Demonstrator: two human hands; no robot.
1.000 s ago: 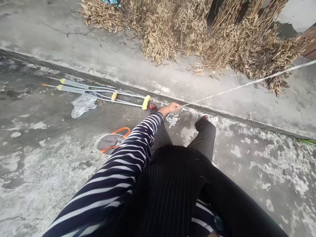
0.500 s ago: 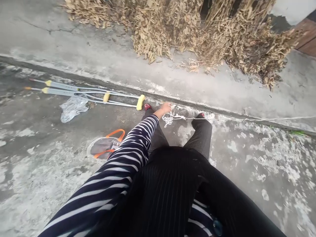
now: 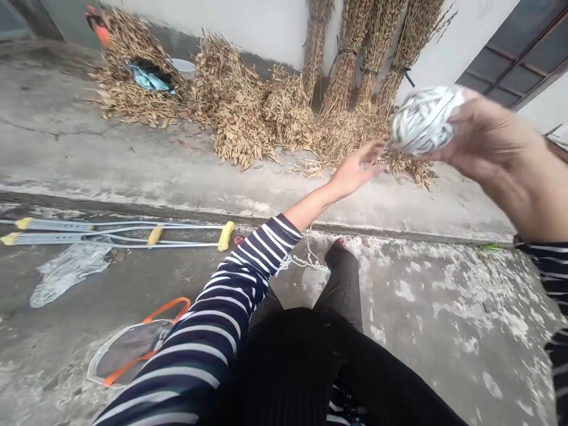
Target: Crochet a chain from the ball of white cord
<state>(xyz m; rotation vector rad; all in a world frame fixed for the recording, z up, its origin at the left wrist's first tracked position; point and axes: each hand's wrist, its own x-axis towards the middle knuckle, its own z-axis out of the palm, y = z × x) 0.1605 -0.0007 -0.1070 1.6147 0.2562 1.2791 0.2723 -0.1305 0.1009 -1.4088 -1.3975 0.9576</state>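
Observation:
My right hand (image 3: 497, 139) is wrapped around a ball of white cord (image 3: 426, 121), raised at the right above the ledge. Just left of the ball, my left hand (image 3: 357, 170) reaches forward with curved, blurred fingers. A thin strand of the cord runs between its fingertips and the ball; the grip itself is smeared by motion. Below my left forearm, a loose tangle of the same cord (image 3: 310, 260) lies on the ground between my feet, partly hidden by the striped sleeve.
Crutches (image 3: 190, 228) and a clear plastic bag (image 3: 73, 269) lie at the left. A mesh bag with orange handles (image 3: 126, 355) is nearer me. Dried plant bundles (image 3: 248, 118) line the wall along the concrete ledge (image 3: 146, 177). A white basin (image 3: 183, 66) stands among them.
My left hand has risen from the cord near my feet and moved forward and right. My right hand has come into view with the ball. The view has tilted up toward the wall.

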